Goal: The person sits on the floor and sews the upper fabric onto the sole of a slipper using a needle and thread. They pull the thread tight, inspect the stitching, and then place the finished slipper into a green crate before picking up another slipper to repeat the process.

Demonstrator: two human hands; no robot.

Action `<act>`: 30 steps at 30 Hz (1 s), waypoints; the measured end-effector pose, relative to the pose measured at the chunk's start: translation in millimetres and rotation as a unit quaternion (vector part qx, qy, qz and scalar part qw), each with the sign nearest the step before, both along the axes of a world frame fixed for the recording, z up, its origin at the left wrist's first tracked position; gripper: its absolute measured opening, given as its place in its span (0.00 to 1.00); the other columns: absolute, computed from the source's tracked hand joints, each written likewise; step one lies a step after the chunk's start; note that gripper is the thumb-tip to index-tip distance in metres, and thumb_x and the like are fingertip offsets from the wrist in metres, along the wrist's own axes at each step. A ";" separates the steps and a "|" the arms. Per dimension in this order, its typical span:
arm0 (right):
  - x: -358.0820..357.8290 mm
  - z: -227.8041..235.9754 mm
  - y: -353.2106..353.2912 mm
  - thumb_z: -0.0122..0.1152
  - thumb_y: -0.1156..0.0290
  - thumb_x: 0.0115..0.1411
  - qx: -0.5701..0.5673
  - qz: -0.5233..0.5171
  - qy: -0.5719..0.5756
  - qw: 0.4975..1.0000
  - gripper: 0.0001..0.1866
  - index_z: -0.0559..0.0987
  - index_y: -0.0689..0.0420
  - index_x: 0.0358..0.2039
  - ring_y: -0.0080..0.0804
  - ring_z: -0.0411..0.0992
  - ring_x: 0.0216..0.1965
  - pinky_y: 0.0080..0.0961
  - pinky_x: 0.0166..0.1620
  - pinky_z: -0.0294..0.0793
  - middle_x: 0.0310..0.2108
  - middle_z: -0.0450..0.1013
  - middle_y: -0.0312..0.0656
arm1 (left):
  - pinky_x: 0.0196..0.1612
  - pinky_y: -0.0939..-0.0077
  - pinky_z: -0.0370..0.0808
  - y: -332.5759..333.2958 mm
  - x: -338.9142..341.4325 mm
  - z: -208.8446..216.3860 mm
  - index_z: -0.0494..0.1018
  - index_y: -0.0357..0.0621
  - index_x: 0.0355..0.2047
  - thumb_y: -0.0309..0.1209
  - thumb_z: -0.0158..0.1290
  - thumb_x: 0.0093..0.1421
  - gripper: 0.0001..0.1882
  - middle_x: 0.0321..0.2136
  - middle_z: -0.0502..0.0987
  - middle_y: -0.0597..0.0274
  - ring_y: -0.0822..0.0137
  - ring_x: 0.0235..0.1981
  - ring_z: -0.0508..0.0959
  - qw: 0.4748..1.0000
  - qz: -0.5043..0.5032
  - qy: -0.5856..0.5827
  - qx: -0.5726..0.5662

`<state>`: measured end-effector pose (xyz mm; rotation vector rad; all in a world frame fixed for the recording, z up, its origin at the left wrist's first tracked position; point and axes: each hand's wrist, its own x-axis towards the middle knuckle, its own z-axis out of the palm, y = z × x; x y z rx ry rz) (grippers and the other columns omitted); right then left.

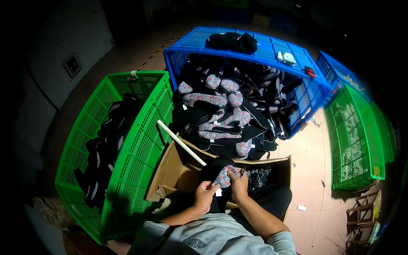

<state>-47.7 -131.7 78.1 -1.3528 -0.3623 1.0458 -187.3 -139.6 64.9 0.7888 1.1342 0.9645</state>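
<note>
Grey floral fabric (222,177) is pinched by the fingers of both the left hand (205,196) and the right hand (239,187), over the near side of the cardboard box (278,175). I'd hold it taut and flat, with the white tag (219,192) clear. A slim dark thing (243,170) shows by the right fingers; I can't tell if it's a tool. The fabric's underside and both palms are hidden from me.

Wall (87,40): pale, stood at left, bearing a square, dark-centred fixture (72,65). Floor (308,182): pinkish, seamed; carried black-and-yellow tape (155,55). Wooden frame (360,222): stood lower right. Light: fell centrally; margins were dark.
</note>
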 end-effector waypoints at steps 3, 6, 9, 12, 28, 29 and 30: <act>-2.8 -15.6 -1.3 0.62 0.79 0.56 -0.013 -0.006 -0.099 0.995 0.10 0.74 0.61 0.39 0.25 0.71 0.33 0.23 0.38 0.71 0.33 0.73 0.38 | 0.29 0.82 0.68 -0.6 0.3 -9.3 0.69 0.41 0.30 0.23 0.59 0.57 0.08 0.26 0.71 0.69 0.79 0.25 0.68 0.992 0.003 0.093 0.087; -11.6 -17.2 -4.9 0.65 0.75 0.54 -0.002 -0.055 -0.101 0.993 0.13 0.76 0.64 0.39 0.31 0.72 0.35 0.27 0.42 0.71 0.34 0.75 0.43 | 0.27 0.80 0.67 1.2 -2.6 3.0 0.67 0.41 0.27 0.22 0.60 0.55 0.11 0.24 0.69 0.67 0.78 0.24 0.67 0.960 -0.023 0.221 0.170; -16.0 -22.2 -6.9 0.65 0.74 0.55 0.015 -0.093 -0.050 0.994 0.12 0.75 0.63 0.39 0.29 0.71 0.36 0.25 0.42 0.71 0.36 0.73 0.42 | 0.25 0.76 0.67 10.6 0.8 23.1 0.65 0.40 0.25 0.20 0.61 0.52 0.12 0.22 0.66 0.64 0.74 0.22 0.67 0.916 -0.033 0.265 0.301; -14.7 -15.6 -9.9 0.63 0.73 0.57 0.041 -0.098 0.059 0.993 0.12 0.74 0.60 0.40 0.27 0.71 0.36 0.24 0.38 0.72 0.36 0.72 0.39 | 0.26 0.73 0.66 22.4 4.2 26.1 0.64 0.40 0.25 0.17 0.60 0.48 0.13 0.23 0.65 0.58 0.64 0.21 0.67 0.869 -0.046 0.277 0.406; 26.9 48.1 -29.5 0.61 0.66 0.62 -0.066 0.239 0.097 0.964 0.10 0.70 0.54 0.38 0.18 0.73 0.21 0.12 0.16 0.59 0.27 0.78 0.38 | 0.32 0.56 0.67 58.4 -4.4 54.3 0.66 0.43 0.25 0.20 0.59 0.40 0.13 0.27 0.68 0.55 0.48 0.30 0.71 0.705 -0.048 0.450 0.546; 25.1 46.3 -30.9 0.61 0.66 0.63 -0.069 0.246 0.105 0.961 0.10 0.70 0.54 0.38 0.18 0.73 0.21 0.12 0.16 0.60 0.27 0.77 0.38 | 0.33 0.56 0.68 60.6 -4.3 53.9 0.66 0.43 0.25 0.20 0.59 0.41 0.14 0.27 0.69 0.55 0.48 0.30 0.71 0.703 -0.042 0.448 0.551; 23.0 46.2 -31.1 0.60 0.66 0.63 -0.072 0.253 0.112 0.958 0.10 0.70 0.54 0.39 0.18 0.73 0.21 0.12 0.16 0.60 0.26 0.77 0.38 | 0.34 0.57 0.68 63.1 -4.7 52.7 0.66 0.43 0.26 0.20 0.59 0.41 0.14 0.28 0.69 0.55 0.48 0.30 0.71 0.700 -0.037 0.446 0.556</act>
